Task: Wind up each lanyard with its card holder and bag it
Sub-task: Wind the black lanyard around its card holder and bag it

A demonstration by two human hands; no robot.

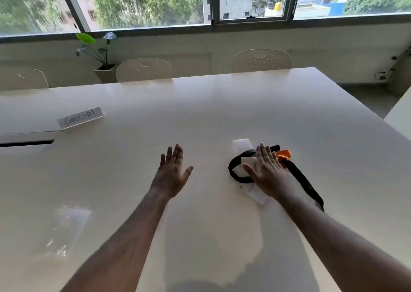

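Glossy white counter (200, 113), chairs (261, 60) and window behind. Left hand (172, 172) hovers centre, fingers spread; right hand (268, 176) is laid flat, fingers extended, on black lanyard (235, 171).

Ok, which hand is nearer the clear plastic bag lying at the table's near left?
Left. The left hand hovers open up and right of the clear bag; the right hand is farther right, flat on the lanyard pile.

I see a black fabric lanyard (235, 171) looped over white card holders (242, 146), an orange strap (283, 155) just beside; clear plastic bags (64, 231) lie flat, well apart left.
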